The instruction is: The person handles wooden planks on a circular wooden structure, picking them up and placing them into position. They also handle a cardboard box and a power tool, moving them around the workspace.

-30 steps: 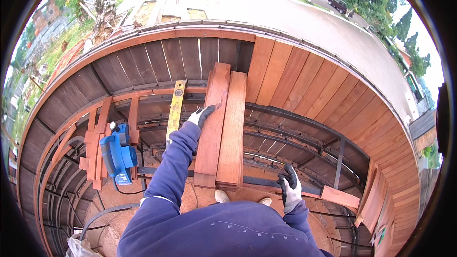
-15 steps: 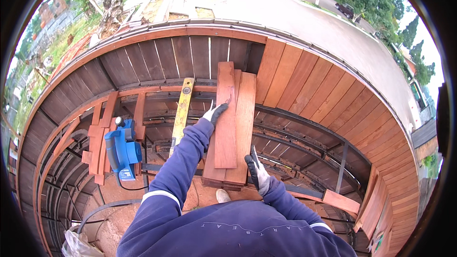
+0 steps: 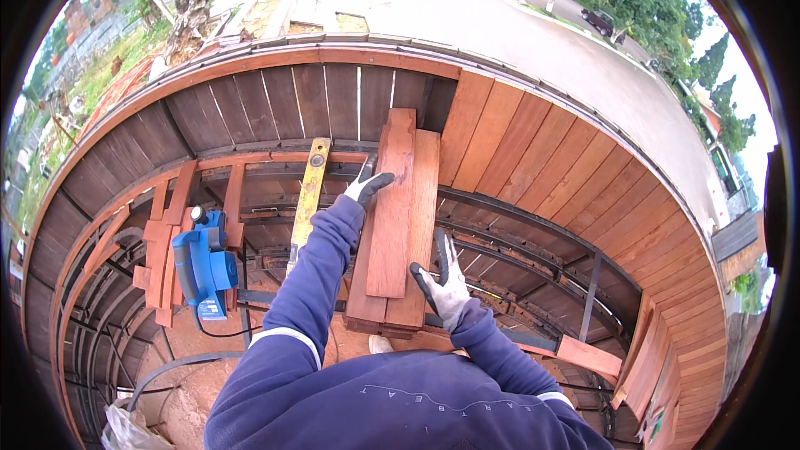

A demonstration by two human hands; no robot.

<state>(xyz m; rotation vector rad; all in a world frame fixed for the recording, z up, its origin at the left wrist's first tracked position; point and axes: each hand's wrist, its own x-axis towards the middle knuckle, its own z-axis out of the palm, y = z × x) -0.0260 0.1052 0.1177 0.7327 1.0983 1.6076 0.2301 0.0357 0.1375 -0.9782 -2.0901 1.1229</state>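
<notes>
Several reddish-brown wooden planks [image 3: 390, 225] lie stacked in front of me, the top one running lengthwise away from me. My left hand [image 3: 365, 188], in a grey and black glove, is at the left edge of the top plank. Its fingers point away from me along that edge, and the thumb reaches over the plank's face. On the other side, my right hand [image 3: 450, 290] is beside the stack's near right edge, thumb and fingers spread apart with nothing between them. A yellow spirit level [image 3: 309, 196] lies just left of my left forearm.
A blue power planer [image 3: 205, 262] rests on short wooden boards [image 3: 156, 254] at the left. Fitted planks [image 3: 575, 171] curve along the right; a dark metal frame [image 3: 591, 296] with gaps lies beneath. A plastic bag [image 3: 133, 429] sits at lower left.
My left hand has drawn back from the top plank's face to its left edge. My right hand's thumb and fingers have spread wider, moving slightly up beside the stack. The view has shifted slightly.
</notes>
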